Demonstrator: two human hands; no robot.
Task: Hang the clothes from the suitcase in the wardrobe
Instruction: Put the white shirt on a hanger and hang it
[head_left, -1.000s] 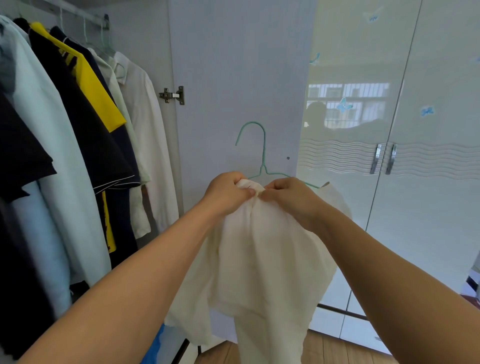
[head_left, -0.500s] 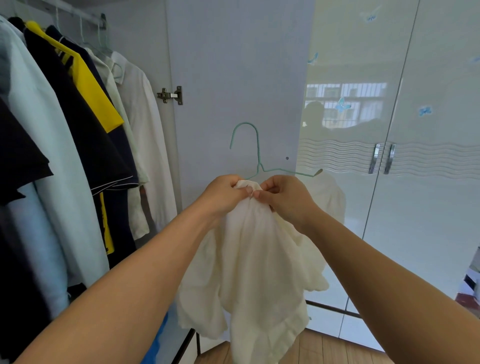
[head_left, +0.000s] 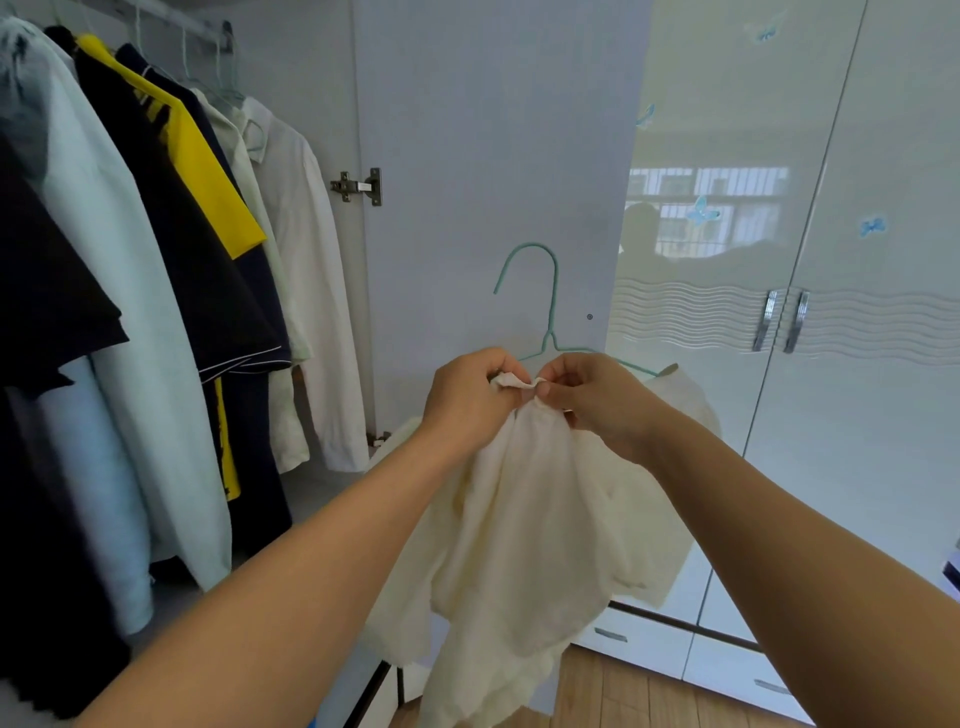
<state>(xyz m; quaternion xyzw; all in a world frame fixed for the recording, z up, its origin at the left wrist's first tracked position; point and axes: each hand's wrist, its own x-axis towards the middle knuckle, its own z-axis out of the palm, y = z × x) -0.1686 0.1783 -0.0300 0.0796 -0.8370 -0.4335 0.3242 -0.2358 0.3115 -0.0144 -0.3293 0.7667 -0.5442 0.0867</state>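
Both hands, left (head_left: 467, 400) and right (head_left: 597, 397), pinching shirt (head_left: 530, 519) collar on hanger (head_left: 545, 312), before open wardrobe door (head_left: 493, 156). Best to square the collar on the wire, then lift hook toward rail (head_left: 171, 21), near hung clothes (head_left: 156, 234).

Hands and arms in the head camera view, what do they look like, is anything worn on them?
Both arms are bare from the frame edge to the wrist: no sleeves, watch, bracelet or gloves in view. The left hand and right hand show no rings on the sides visible. The forearms are slim and look stretched by the wide lens.
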